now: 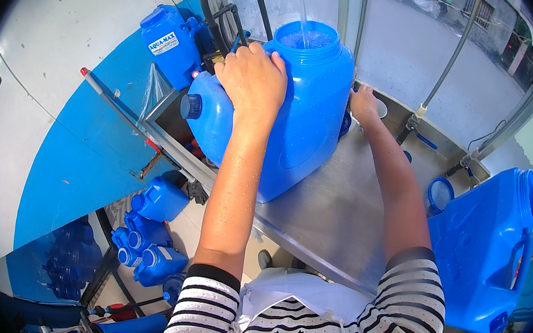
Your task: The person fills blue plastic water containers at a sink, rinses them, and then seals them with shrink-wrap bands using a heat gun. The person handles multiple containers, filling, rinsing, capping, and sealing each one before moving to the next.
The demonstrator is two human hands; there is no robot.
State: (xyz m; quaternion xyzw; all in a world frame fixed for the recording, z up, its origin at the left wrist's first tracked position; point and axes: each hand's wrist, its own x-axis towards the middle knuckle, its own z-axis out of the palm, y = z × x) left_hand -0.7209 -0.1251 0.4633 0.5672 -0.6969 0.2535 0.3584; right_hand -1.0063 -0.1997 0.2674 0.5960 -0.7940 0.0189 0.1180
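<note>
A large blue plastic water container [305, 117] stands on the stainless steel counter [339, 207], its wide mouth uncapped. A stream of water [302, 6] falls into that mouth, and bubbling water [307, 39] shows near the rim. My left hand [253, 76] is closed over the top of the container, around its handle area; the handle itself is hidden. A dark blue cap [191, 106] closes the small spout at the container's left. Behind the container's right side, my right hand [365, 104] reaches toward the window-side edge; its fingertips and whatever they touch are hidden.
Another uncapped blue container [475, 249] stands at right, beside a blue ring-shaped lid [440, 194]. Pipes with a blue-handled valve [425, 141] rise along the window. A labelled blue container [167, 44] is at back left. Several blue jugs [151, 237] sit on the tiled floor.
</note>
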